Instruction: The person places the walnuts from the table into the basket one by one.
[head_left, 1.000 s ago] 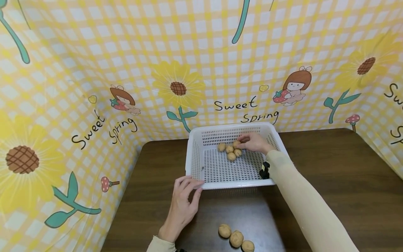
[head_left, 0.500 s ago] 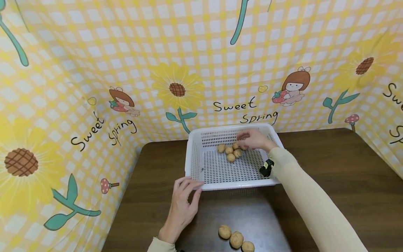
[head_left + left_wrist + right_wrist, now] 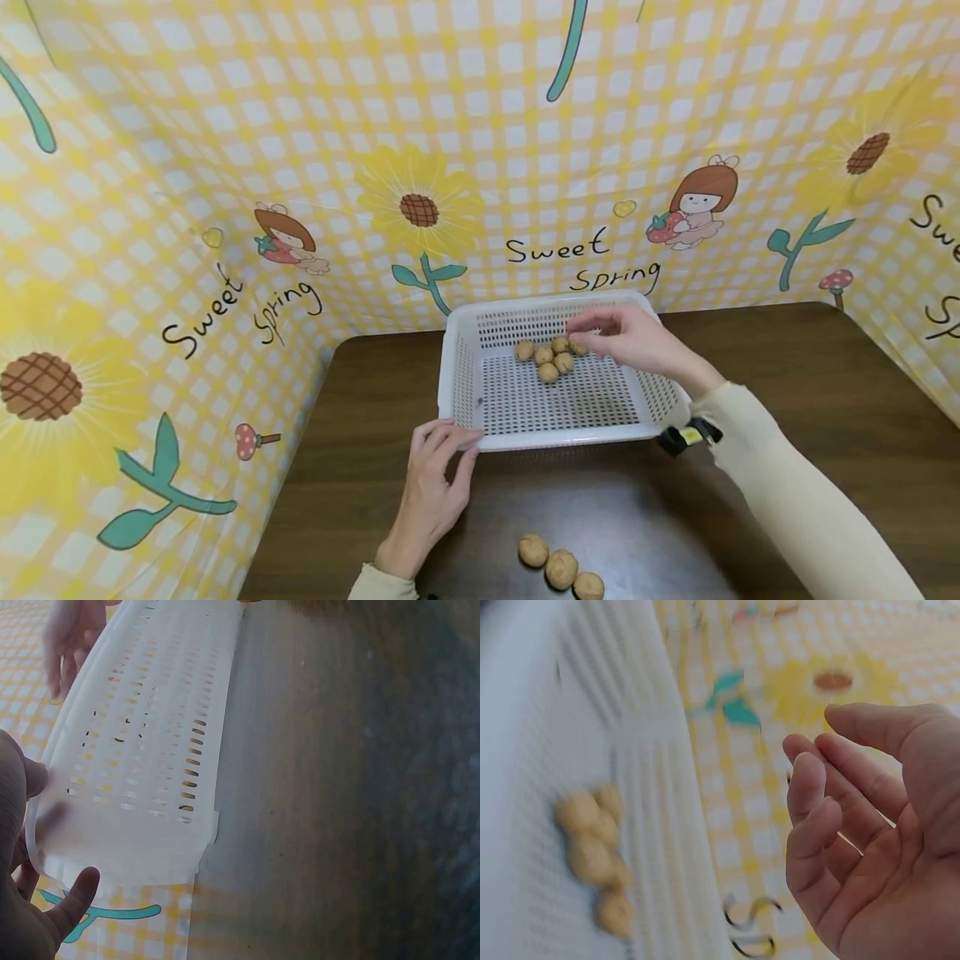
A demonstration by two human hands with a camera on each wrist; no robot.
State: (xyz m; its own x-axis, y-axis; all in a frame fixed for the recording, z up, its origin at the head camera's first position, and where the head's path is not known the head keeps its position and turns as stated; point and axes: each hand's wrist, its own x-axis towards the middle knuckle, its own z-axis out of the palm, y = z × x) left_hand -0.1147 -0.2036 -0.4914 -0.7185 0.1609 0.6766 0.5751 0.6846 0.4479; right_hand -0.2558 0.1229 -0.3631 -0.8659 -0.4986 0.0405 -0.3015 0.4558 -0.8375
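A white plastic basket (image 3: 562,437) with slotted walls stands on the dark wooden table, holding several walnuts (image 3: 547,372) bunched near its back wall. My left hand (image 3: 435,492) grips its front left corner, fingers over the rim and thumb at the outside; in the left wrist view fingertips (image 3: 84,879) lie along that corner. Above the basket's right half is my right hand (image 3: 637,337), holding nothing. The right wrist view shows its palm bare, with loosely bent fingers (image 3: 810,832) apart from the walnuts. In the head view this hand partly hides one walnut.
Three walnuts (image 3: 561,569) lie in a slanting row on the table (image 3: 360,417), in front of the basket. A yellow checked cloth (image 3: 480,125) with sunflowers hangs behind and at both sides. The basket's back rim is close to this cloth.
My right hand has let go of a walnut among the others in the basket, then risen and drawn back to the right. The left hand stays at the basket's corner.
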